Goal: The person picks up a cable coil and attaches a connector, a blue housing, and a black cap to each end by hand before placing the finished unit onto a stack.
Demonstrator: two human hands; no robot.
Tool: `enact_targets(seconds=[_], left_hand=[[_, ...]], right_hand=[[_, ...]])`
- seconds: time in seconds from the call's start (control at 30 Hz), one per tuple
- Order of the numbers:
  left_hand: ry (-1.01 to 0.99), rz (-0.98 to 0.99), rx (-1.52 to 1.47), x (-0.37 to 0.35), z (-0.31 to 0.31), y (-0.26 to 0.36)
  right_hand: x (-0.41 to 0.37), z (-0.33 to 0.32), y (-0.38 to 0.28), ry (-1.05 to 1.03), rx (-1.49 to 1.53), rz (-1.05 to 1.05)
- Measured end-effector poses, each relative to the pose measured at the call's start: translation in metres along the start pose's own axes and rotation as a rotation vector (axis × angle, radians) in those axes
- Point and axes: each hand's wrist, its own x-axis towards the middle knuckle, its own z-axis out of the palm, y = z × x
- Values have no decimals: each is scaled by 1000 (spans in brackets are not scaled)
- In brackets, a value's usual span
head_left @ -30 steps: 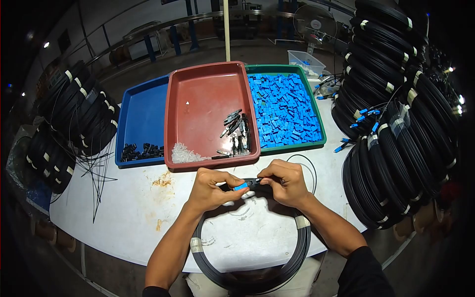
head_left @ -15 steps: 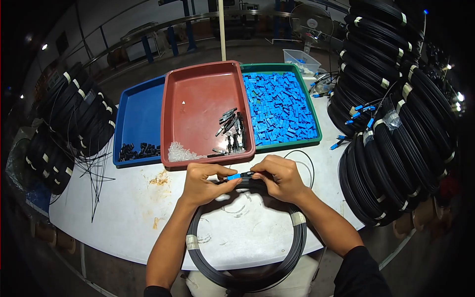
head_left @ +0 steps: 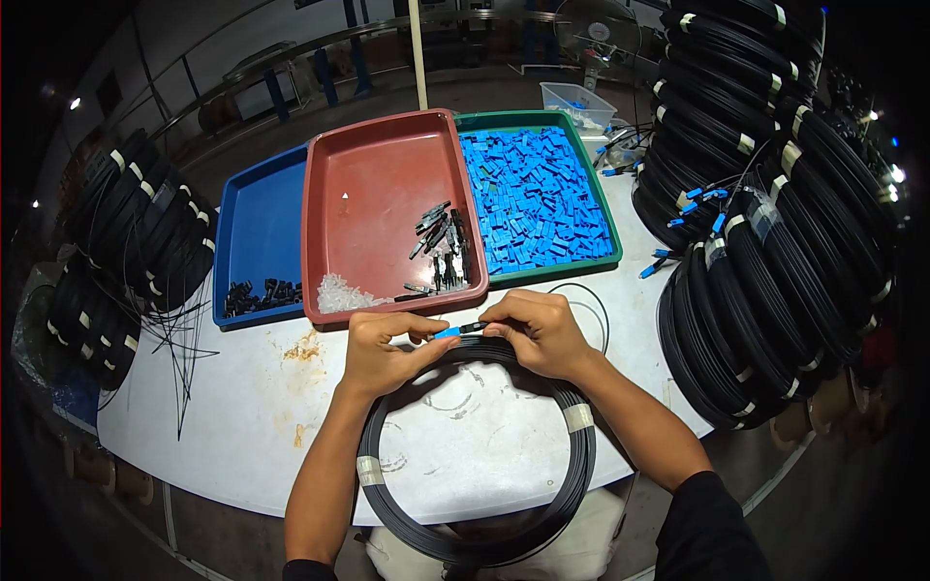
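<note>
My left hand (head_left: 381, 351) pinches a blue connector (head_left: 448, 333) between thumb and forefinger. From its right end sticks out a black connector body (head_left: 472, 327), which my right hand (head_left: 541, 334) grips with thumb and fingertips. The two pieces meet end to end above the far side of a coil of black cable (head_left: 366, 431). Pale tape bands (head_left: 578, 417) bind the coil, which lies partly on the white table and overhangs its near edge. A loose loop of thin cable (head_left: 604, 320) curves behind my right hand. My fingertips hide part of the joined pieces.
Beyond my hands stand a blue tray (head_left: 262, 223) with black parts, a red tray (head_left: 378, 184) with clear sleeves and black connectors, and a green tray (head_left: 605, 228) full of blue housings. Stacked cable coils (head_left: 765, 310) rise at right, others (head_left: 155, 223) at left.
The black connector body between my hands shows more now, and my fingertips sit slightly further apart along the pieces. The whole view has shifted a little; both hands keep their grip.
</note>
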Motion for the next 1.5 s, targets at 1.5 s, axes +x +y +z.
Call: enact_targets(seconds=[1.5], left_hand=[[-748, -291, 275, -25, 137, 129]], right_hand=[[-1, -5, 52, -351, 196, 147]])
